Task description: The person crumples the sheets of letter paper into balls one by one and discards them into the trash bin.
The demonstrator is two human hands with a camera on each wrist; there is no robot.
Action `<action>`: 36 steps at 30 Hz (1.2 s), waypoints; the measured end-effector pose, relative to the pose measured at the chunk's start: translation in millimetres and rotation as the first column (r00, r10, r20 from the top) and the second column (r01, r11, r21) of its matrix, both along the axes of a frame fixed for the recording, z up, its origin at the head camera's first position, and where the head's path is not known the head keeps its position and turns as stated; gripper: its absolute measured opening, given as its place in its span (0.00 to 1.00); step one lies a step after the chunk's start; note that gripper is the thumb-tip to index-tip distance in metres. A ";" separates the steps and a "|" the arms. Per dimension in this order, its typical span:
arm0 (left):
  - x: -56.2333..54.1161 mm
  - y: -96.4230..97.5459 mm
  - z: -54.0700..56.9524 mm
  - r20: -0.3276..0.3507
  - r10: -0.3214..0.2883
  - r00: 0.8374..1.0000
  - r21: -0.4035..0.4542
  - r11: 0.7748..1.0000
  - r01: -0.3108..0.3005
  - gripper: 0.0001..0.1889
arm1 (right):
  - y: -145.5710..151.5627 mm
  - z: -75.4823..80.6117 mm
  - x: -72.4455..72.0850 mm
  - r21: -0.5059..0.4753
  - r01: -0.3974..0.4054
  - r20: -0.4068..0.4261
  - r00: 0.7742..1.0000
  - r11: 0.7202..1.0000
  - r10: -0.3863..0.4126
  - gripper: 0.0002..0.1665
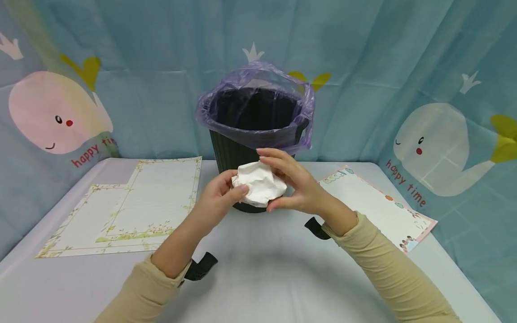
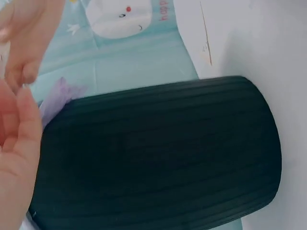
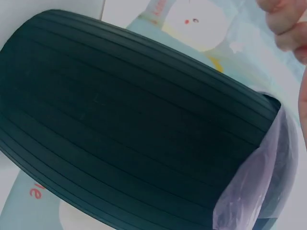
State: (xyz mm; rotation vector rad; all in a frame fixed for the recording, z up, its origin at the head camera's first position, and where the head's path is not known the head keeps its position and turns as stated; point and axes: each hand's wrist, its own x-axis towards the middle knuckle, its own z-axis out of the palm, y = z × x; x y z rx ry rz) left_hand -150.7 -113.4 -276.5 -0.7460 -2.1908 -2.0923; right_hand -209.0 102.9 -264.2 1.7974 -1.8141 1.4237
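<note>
A crumpled piece of white paper is held between both hands in the head view, in front of a dark ribbed trash bin. The left hand grips its left side, thumb pressed on the near face. On the right side, the right hand cups the paper with fingers above and thumb below. A purple plastic bag lines the bin and folds over its rim. In the left wrist view the bin wall fills the middle, with the hands at the left edge; the paper is mostly hidden there.
Two sheets of paper with floral borders lie overlapping at left on the white table. Another decorated sheet lies at right, partly behind the right forearm. A blue patterned curtain hangs behind and at both sides.
</note>
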 end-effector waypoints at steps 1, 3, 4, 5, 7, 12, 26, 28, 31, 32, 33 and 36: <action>-0.3 -2.2 0.8 0.008 -0.022 1.000 -0.007 1.000 0.022 0.21 | 1.4 2.0 -0.2 0.025 -0.032 0.004 0.999 0.999 0.032 0.48; -1.2 -6.6 2.5 0.023 -0.065 0.998 -0.019 0.998 0.066 0.23 | 4.1 5.4 -0.2 0.075 -0.082 0.023 0.997 0.994 0.080 0.48; -1.9 -8.3 3.3 0.031 -0.079 0.996 -0.028 0.996 0.080 0.24 | 5.3 6.4 -0.1 0.095 -0.098 0.036 0.995 0.991 0.095 0.49; -2.5 -9.5 4.1 0.040 -0.083 0.996 -0.029 0.996 0.084 0.25 | 6.3 6.7 0.1 0.108 -0.102 0.050 0.994 0.989 0.097 0.49; -3.4 -9.7 5.2 0.049 -0.061 0.997 -0.007 0.998 0.062 0.28 | 6.3 5.8 1.1 0.095 -0.070 0.057 0.996 0.993 0.065 0.50; -1.4 -3.4 5.3 -0.045 0.021 0.999 -0.030 0.999 -0.023 0.35 | 0.5 0.5 4.1 -0.018 0.089 0.065 0.994 0.996 -0.088 0.49; 0.3 -0.6 2.9 -0.209 0.036 0.977 -0.085 0.995 -0.055 0.36 | 6.2 7.4 1.0 0.101 -0.109 0.109 0.989 0.989 0.098 0.46; -2.5 -0.5 0.3 -0.238 0.023 0.971 -0.069 0.997 -0.040 0.35 | 4.2 3.5 -0.4 0.071 -0.105 0.079 0.992 0.992 0.100 0.44; -7.7 2.2 -5.2 -0.256 0.022 0.966 -0.031 0.999 -0.031 0.32 | 1.5 -5.6 -2.5 0.010 -0.098 0.053 0.994 0.995 0.097 0.43; -9.6 3.7 -7.1 -0.259 0.028 0.965 -0.017 0.999 -0.033 0.31 | 0.7 -8.7 -3.2 -0.010 -0.096 0.050 0.994 0.995 0.096 0.42; -11.4 5.3 -8.9 -0.258 0.038 0.965 -0.003 0.999 -0.040 0.30 | 0.0 -11.4 -3.9 -0.026 -0.091 0.051 0.994 0.996 0.092 0.42; -15.3 8.9 -12.2 -0.237 0.084 0.968 0.054 0.996 -0.073 0.25 | -2.9 -17.3 -6.6 -0.065 -0.061 0.067 0.996 0.996 0.065 0.40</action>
